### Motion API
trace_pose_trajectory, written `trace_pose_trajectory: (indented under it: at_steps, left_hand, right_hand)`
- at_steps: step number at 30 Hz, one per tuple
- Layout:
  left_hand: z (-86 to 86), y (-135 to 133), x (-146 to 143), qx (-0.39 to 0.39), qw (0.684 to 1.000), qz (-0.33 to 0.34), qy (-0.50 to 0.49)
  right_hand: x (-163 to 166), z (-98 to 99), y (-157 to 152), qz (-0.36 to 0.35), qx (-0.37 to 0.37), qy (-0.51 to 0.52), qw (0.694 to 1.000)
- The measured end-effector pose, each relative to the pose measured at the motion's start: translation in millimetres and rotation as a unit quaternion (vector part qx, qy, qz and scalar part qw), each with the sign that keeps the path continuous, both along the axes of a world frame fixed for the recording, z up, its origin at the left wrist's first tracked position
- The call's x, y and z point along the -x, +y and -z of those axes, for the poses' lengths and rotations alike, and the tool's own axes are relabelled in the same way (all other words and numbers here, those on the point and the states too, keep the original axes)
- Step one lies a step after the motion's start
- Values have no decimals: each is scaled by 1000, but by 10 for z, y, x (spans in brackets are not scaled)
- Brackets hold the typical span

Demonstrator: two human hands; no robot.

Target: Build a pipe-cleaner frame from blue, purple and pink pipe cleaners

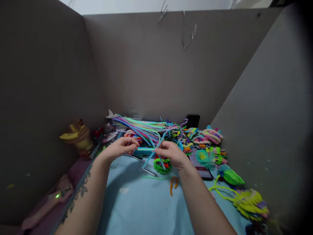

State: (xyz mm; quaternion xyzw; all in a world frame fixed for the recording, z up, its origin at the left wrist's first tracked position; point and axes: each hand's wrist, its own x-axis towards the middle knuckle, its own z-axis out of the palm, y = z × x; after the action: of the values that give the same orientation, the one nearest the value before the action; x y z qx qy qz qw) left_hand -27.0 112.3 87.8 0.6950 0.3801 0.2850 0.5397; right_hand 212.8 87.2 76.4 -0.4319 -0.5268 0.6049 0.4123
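Note:
Several light-blue pipe cleaners (146, 149) are stretched between my two hands above the table, some of them crossing in an X beside my right fingers. My left hand (124, 147) pinches their left end. With thumb and fingers closed, my right hand (170, 151) grips them at the crossing. Just below lies a green and red fuzzy pipe-cleaner piece (162, 165), partly hidden by the crossed strands. A pen-like tool (150, 172) rests close to it. An orange bent pipe cleaner (173, 186) lies nearer to me on the blue cloth (137, 209).
Behind my hands is a bundle of multicoloured pipe cleaners (141, 125). Colourful fuzzy pieces (250, 202) line the right side, around a phone (202, 169). At left stand a brown and yellow pot (80, 140) and a pink device with a green light (57, 195). Grey panels (151, 65) enclose three sides.

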Motion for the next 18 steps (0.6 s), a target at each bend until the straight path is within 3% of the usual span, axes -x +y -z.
trace_pose_trajectory:
  at_steps: [2,4,7,14,18]
  left_hand:
    - [-97,-82,-71,-70,997,-43,-11]
    - [-138,-154,-176,-121,992,-8,37]
    - [-117,-211,-319,-135,983,23,125]
    - [-98,-208,-358,-88,988,30,123]
    - [-37,-196,-357,-12,997,69,26]
  right_hand:
    - [41,5,-20,-19,-18,-36,999]
    - [95,20,-47,-35,-30,-49,998]
    - [162,41,-80,-41,-37,-46,997]
    - [163,35,-100,-84,-12,-10,996]
    - [166,73,-83,-133,35,117,984]
